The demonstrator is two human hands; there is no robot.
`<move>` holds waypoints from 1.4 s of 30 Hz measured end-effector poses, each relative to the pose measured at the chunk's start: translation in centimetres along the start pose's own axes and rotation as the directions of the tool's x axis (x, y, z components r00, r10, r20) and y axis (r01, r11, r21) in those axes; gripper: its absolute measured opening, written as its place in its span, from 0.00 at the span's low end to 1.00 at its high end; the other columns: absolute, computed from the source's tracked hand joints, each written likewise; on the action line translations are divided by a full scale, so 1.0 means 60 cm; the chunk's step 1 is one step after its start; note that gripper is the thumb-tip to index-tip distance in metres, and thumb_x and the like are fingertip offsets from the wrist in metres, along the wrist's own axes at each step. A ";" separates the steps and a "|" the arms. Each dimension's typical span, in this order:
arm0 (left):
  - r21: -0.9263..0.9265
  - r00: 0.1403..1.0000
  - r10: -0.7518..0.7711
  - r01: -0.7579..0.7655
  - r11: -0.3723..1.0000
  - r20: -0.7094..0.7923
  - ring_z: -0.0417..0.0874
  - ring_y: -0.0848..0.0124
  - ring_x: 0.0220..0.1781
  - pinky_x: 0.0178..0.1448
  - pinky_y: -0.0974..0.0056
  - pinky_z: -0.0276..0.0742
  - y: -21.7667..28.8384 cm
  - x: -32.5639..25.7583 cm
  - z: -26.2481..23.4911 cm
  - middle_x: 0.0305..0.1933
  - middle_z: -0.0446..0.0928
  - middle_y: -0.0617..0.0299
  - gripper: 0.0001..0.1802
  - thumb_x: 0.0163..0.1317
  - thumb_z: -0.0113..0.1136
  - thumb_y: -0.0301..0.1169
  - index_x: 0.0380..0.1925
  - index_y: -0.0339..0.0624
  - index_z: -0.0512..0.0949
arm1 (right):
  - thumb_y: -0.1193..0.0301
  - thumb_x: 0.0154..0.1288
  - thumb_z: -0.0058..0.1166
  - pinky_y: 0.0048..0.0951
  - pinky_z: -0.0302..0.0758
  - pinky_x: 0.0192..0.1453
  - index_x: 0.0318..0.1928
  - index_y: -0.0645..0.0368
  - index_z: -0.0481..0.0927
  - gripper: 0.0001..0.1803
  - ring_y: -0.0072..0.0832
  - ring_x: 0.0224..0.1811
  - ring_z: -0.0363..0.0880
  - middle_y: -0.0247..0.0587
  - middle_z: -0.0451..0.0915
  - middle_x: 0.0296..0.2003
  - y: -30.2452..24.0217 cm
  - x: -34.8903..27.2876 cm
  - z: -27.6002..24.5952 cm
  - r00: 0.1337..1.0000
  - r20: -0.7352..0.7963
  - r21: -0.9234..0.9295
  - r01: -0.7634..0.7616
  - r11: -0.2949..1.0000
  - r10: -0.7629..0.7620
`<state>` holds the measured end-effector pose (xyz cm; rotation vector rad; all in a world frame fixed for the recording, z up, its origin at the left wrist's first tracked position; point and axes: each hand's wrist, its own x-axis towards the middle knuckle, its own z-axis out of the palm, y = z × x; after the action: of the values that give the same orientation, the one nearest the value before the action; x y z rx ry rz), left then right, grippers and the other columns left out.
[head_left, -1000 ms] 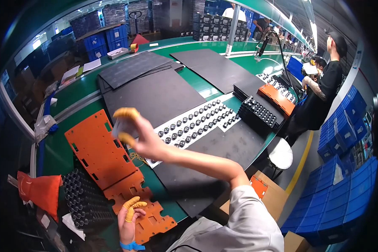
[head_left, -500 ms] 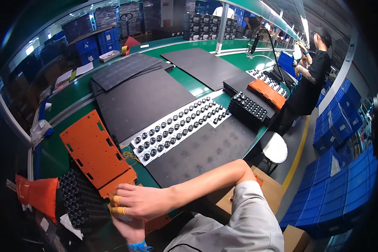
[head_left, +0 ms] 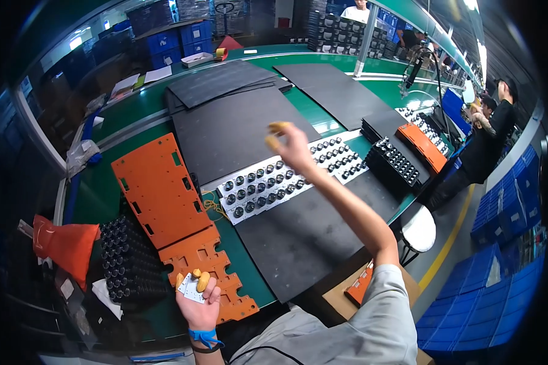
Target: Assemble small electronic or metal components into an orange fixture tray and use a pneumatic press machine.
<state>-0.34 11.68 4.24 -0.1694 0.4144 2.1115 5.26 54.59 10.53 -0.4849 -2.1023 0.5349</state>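
My left hand (head_left: 199, 309), with a blue band at the wrist and yellow finger covers, is closed around a few small flat white plates (head_left: 193, 288) with tiny holes. It rests by the near edge of an orange notched plate (head_left: 195, 255). My right hand (head_left: 293, 149) is raised above the dark board, its yellow-tipped thumb and finger apart and nothing visible between them. Beneath and beside it stretch rows of white plates bearing round black-rimmed clear lenses (head_left: 261, 201); my hand and forearm cover part of these rows.
A larger orange plate (head_left: 158, 185) adjoins the notched one. Stacked black lens parts (head_left: 128, 258) and an orange bag (head_left: 64, 246) stand at left. Dark boards (head_left: 237, 131) lie on the green table. Further right are a black lens stack (head_left: 393, 161), a white stool (head_left: 418, 228) and a co-worker (head_left: 487, 140).
My right hand has left my left hand and swung up and forward over the lens rows. The white plates in my left hand now show. The whole view has shifted right.
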 end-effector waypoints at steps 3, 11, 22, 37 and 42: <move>-0.069 0.999 -0.052 0.053 0.996 0.008 0.58 0.73 0.24 0.24 0.68 0.51 -0.010 0.018 0.007 0.26 0.60 0.67 0.19 0.77 0.47 0.48 0.39 0.45 0.77 | 0.59 0.64 0.69 0.42 0.79 0.62 0.64 0.67 0.74 0.34 0.47 0.58 0.83 0.61 0.83 0.54 0.233 0.038 -0.043 0.904 -0.148 -0.220 -0.426 0.877 0.402; -0.153 0.997 -0.072 0.066 0.986 -0.033 0.57 0.73 0.23 0.25 0.67 0.50 0.005 0.006 0.007 0.24 0.59 0.66 0.21 0.77 0.48 0.50 0.36 0.44 0.77 | 0.39 0.53 0.73 0.47 0.76 0.65 0.65 0.69 0.69 0.54 0.54 0.63 0.79 0.63 0.80 0.59 0.403 0.063 -0.045 0.705 -0.025 -0.513 -0.617 0.596 0.709; -0.144 0.994 -0.079 0.068 0.987 -0.076 0.57 0.72 0.23 0.26 0.65 0.49 0.013 0.005 0.009 0.23 0.60 0.66 0.24 0.76 0.47 0.52 0.36 0.43 0.79 | 0.50 0.35 0.86 0.46 0.72 0.70 0.64 0.60 0.74 0.55 0.51 0.69 0.74 0.57 0.77 0.64 0.385 0.119 -0.023 0.567 -0.064 -0.553 -0.706 0.443 0.821; -0.146 0.994 -0.083 0.073 0.987 -0.067 0.57 0.72 0.24 0.27 0.66 0.49 0.019 -0.004 0.005 0.24 0.60 0.66 0.24 0.75 0.47 0.52 0.35 0.43 0.77 | 0.55 0.36 0.87 0.45 0.76 0.69 0.59 0.71 0.77 0.51 0.51 0.68 0.75 0.64 0.78 0.61 0.395 0.152 -0.015 0.592 0.031 -0.496 -0.691 0.526 0.806; -0.101 0.991 -0.111 0.103 0.990 -0.070 0.55 0.72 0.24 0.28 0.65 0.48 0.011 0.009 0.006 0.23 0.60 0.67 0.25 0.75 0.44 0.53 0.37 0.43 0.78 | 0.51 0.37 0.86 0.41 0.78 0.65 0.57 0.71 0.79 0.50 0.47 0.62 0.81 0.62 0.82 0.57 0.465 0.182 -0.077 0.574 0.121 -0.537 -0.648 0.540 0.810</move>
<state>-1.19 11.92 4.59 -0.3217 0.3399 2.0249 7.25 84.37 5.17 -1.7455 -2.2964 0.6523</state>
